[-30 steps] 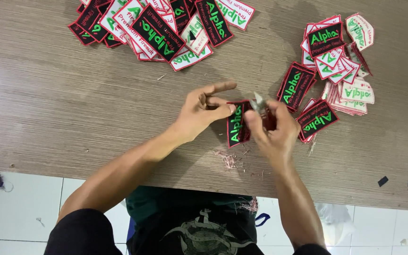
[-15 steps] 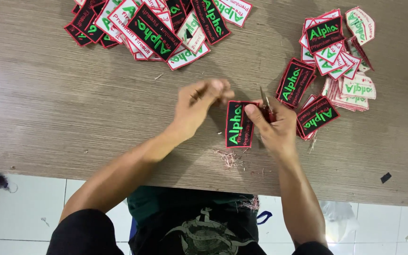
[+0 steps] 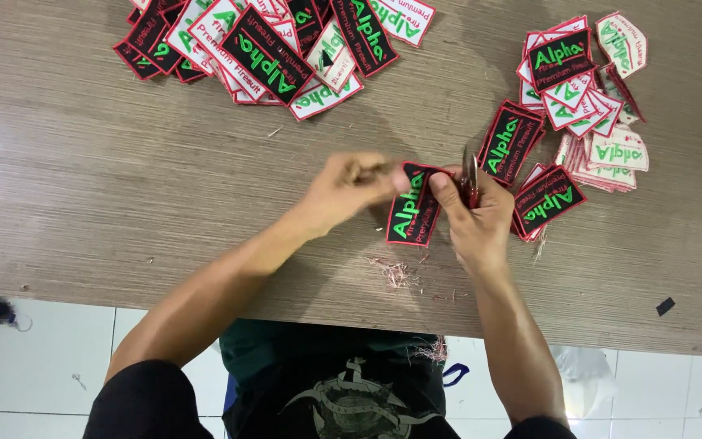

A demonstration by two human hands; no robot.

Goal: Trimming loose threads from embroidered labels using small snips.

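Observation:
A black embroidered patch (image 3: 414,213) with a red border and green lettering is held over the wooden table (image 3: 123,211). My left hand (image 3: 349,185) pinches its upper edge. My right hand (image 3: 473,219) touches the patch's right side with the thumb and also holds small red-handled thread snips (image 3: 470,180), blades pointing away from me. Red thread trimmings (image 3: 396,272) lie on the table just below the patch.
A heap of similar patches (image 3: 270,41), some face up and some showing white backs, lies at the far left. A second pile of patches (image 3: 578,106) sits at the right, close to my right hand. Small black scraps (image 3: 665,306) lie near the table's front edge.
My left hand has closed from spread fingers onto the patch's top edge. The patch has shifted slightly and turned between my hands. The snips stay in my right hand.

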